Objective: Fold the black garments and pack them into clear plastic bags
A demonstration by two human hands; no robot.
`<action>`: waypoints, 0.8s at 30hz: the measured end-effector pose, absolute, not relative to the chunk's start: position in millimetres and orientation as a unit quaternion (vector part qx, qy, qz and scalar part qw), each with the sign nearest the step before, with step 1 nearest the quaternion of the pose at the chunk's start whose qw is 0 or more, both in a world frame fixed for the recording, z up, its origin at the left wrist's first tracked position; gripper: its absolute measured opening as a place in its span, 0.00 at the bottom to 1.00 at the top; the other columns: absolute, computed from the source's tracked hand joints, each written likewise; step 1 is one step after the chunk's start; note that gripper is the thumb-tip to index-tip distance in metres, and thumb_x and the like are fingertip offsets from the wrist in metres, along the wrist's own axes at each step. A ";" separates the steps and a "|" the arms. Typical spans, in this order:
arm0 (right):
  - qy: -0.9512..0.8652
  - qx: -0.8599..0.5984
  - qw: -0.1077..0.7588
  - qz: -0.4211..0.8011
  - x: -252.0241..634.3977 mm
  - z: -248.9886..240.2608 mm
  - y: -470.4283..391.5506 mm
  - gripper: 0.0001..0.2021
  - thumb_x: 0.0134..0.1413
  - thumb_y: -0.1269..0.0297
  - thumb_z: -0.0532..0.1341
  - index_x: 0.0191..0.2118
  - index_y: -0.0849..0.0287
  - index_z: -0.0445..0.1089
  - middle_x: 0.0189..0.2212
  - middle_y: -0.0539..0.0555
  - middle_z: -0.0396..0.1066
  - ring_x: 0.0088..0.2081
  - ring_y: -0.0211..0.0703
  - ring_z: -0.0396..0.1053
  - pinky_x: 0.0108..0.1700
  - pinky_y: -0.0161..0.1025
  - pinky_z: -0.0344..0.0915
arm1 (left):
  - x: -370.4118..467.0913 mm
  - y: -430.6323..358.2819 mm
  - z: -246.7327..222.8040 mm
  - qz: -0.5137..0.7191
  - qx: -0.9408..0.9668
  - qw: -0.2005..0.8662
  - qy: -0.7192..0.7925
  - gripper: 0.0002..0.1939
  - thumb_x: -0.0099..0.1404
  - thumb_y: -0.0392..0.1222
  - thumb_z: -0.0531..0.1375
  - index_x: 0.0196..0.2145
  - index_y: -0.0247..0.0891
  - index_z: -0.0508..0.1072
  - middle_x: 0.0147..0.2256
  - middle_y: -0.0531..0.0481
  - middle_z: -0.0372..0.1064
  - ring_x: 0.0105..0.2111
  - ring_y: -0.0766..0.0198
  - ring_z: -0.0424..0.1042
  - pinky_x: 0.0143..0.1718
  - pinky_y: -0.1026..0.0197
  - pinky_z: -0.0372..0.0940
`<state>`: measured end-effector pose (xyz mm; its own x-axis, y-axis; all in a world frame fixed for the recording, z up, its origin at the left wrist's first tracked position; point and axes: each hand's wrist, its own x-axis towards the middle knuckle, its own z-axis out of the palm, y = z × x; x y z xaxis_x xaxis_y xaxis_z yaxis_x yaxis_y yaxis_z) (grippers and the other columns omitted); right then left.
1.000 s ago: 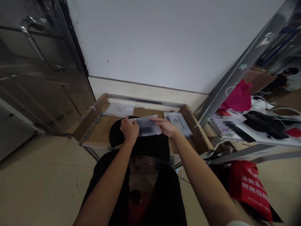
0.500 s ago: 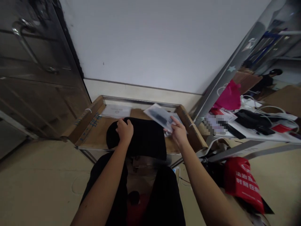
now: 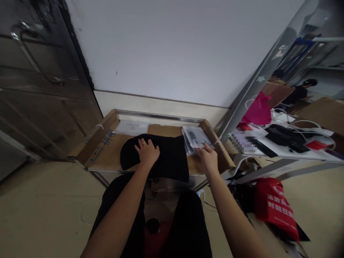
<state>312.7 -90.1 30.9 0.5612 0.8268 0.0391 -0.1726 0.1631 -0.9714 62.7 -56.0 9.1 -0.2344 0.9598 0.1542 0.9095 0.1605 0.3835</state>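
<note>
A flat black piece (image 3: 169, 152), seemingly cloth, with a rounded left end, lies across the cardboard-lined tray (image 3: 158, 129) and hangs over its near edge. My left hand (image 3: 148, 152) rests on top of it with fingers spread, a ring on one finger. At the tray's right side is a small stack of clear plastic packets (image 3: 194, 135), the top one showing a dark patch inside. My right hand (image 3: 208, 157) pinches the near edge of the top packet, which lies on or just above the others. White sheets or sleeves (image 3: 131, 127) lie at the tray's back left.
Cardboard walls (image 3: 217, 147) edge the tray's sides, and a white wall (image 3: 161, 53) rises behind. A metal door (image 3: 40, 71) stands left. On the right, a cluttered table (image 3: 290, 152) holds cables and black pouches, with a red bag (image 3: 276, 208) below. Other people sit farther back.
My right hand has brought the packet down and to the right, onto or close over the stack. My left hand has shifted slightly right and flattened on the black piece.
</note>
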 end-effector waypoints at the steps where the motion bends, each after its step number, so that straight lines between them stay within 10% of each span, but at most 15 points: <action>1: -0.297 -0.538 0.704 0.357 311.9 31.1 -92.5 0.32 0.36 0.68 0.66 0.53 0.68 0.72 0.25 0.43 0.61 0.34 0.39 0.70 0.48 0.42 0.73 | 62.6 -56.0 9.1 0.202 0.615 0.062 0.760 0.29 0.67 0.50 0.54 0.60 0.30 0.67 0.67 0.25 0.51 0.70 0.36 0.46 0.67 0.32 0.42; 12: -0.429 -0.621 0.620 0.214 287.0 28.6 -150.3 0.20 0.50 0.66 0.59 0.50 0.60 0.70 0.21 0.42 0.59 0.21 0.36 0.60 0.28 0.37 0.67 | 61.3 -55.8 18.2 0.225 0.600 0.069 0.764 0.24 0.66 0.46 0.54 0.54 0.32 0.73 0.65 0.25 0.56 0.68 0.33 0.48 0.65 0.28 0.43; 19: -0.763 -0.506 0.388 0.107 245.9 11.6 -129.7 0.15 0.57 0.74 0.55 0.47 0.58 0.72 0.47 0.60 0.71 0.53 0.51 0.68 0.58 0.51 0.66 | -5.7 -53.3 33.0 0.255 0.484 0.047 0.836 0.26 0.62 0.46 0.58 0.54 0.28 0.72 0.58 0.22 0.65 0.62 0.32 0.60 0.57 0.32 0.57; 24: -0.805 -0.533 0.256 0.047 242.2 5.7 -90.5 0.16 0.58 0.72 0.58 0.51 0.64 0.72 0.53 0.68 0.68 0.57 0.57 0.64 0.62 0.55 0.63 | -53.8 -54.8 28.8 0.179 0.501 0.148 0.834 0.22 0.58 0.47 0.61 0.46 0.29 0.78 0.49 0.22 0.73 0.51 0.33 0.73 0.48 0.41 0.68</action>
<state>242.2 -90.5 5.7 -0.3000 0.8829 0.3611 0.8344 0.4264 -0.3492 -53.8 -54.8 28.8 -0.4547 0.8880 -0.0688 0.7819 0.4350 0.4466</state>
